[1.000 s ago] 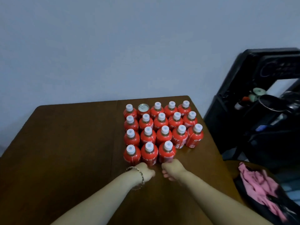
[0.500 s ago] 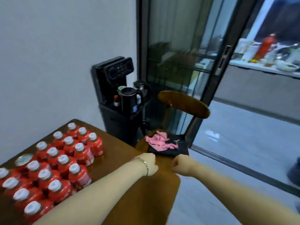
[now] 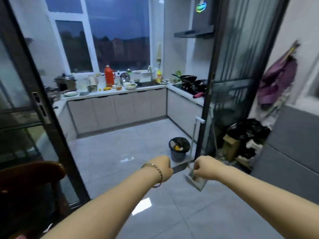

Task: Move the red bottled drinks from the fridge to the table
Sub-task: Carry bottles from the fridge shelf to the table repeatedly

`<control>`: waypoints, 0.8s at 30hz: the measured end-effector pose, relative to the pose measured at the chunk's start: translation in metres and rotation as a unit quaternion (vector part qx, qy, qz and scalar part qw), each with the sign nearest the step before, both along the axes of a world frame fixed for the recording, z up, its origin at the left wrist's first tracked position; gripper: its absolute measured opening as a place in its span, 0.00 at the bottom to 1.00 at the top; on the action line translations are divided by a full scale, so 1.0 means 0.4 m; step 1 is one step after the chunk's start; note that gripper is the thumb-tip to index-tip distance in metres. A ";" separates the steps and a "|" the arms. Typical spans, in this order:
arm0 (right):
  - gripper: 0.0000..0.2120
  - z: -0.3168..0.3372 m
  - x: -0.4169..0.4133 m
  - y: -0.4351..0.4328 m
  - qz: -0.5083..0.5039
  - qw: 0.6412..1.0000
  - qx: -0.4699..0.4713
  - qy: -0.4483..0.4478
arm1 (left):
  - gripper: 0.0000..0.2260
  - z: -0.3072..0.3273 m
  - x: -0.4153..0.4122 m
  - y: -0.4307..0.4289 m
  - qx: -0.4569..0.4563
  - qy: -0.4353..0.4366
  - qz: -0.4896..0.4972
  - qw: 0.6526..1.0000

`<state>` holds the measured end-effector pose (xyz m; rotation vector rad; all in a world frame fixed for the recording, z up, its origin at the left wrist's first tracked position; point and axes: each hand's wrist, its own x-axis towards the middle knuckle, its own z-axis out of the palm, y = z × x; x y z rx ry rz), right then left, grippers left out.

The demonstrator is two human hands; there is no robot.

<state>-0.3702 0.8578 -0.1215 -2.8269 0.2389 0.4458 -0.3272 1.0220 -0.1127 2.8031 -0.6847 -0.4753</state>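
My left hand, with a bracelet on the wrist, is held out in front of me as a closed fist with nothing in it. My right hand is level with it, a short gap to its right, also a closed empty fist. Neither the red bottled drinks, the table nor a fridge is in view. I face an open doorway into a kitchen.
Dark-framed glass sliding doors flank the doorway. A wooden chair back is at lower left. On the tiled floor stand a waste bin and a mop. Bags and a box pile up at right. Kitchen counters lie beyond.
The view has swung right, away from the table with the red bottles, past the chair, to the kitchen doorway. Both fists stay closed and empty in front of me.
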 end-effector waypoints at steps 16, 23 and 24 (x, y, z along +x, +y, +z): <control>0.09 0.194 0.101 -1.124 -0.259 0.958 -0.096 -0.078 | 0.11 0.179 0.311 -1.276 -0.055 -0.084 -0.276 0.956; 0.12 0.244 0.196 -1.537 -0.390 0.906 -0.137 -0.094 | 0.11 0.245 0.457 -1.747 -0.067 -0.135 -0.389 0.909; 0.12 0.255 0.205 -1.591 -0.410 0.895 -0.139 -0.102 | 0.11 0.256 0.473 -1.814 -0.073 -0.143 -0.401 0.902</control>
